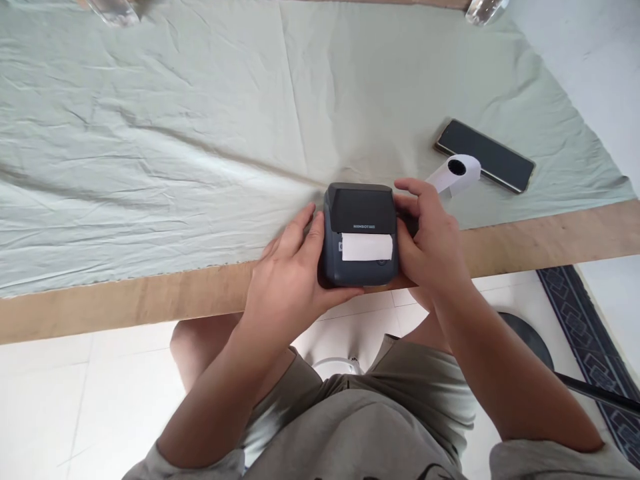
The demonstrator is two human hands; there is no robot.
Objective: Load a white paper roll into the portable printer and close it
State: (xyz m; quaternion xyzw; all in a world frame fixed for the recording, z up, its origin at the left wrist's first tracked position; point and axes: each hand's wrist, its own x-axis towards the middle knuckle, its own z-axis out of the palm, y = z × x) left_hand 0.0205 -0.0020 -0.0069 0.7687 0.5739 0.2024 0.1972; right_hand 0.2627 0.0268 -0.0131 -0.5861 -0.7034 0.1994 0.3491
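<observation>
A small dark label printer (361,208) is at the table's front edge, with a strip of white paper (367,247) out over its front. My left hand (291,267) grips the printer's left side, its thumb along the bottom edge. Against the right side, my right hand (429,237) holds it with bent fingers. A roll of white labels (463,175) with a black core is just beyond my right hand, beside a dark phone (486,155).
A pale green cloth (200,133) with creases covers the wooden table (125,297). Two clear glass objects (116,10) (484,9) are at the far edge, left and right. Below the table, a black round base with a pole (525,337) is on the floor at the right.
</observation>
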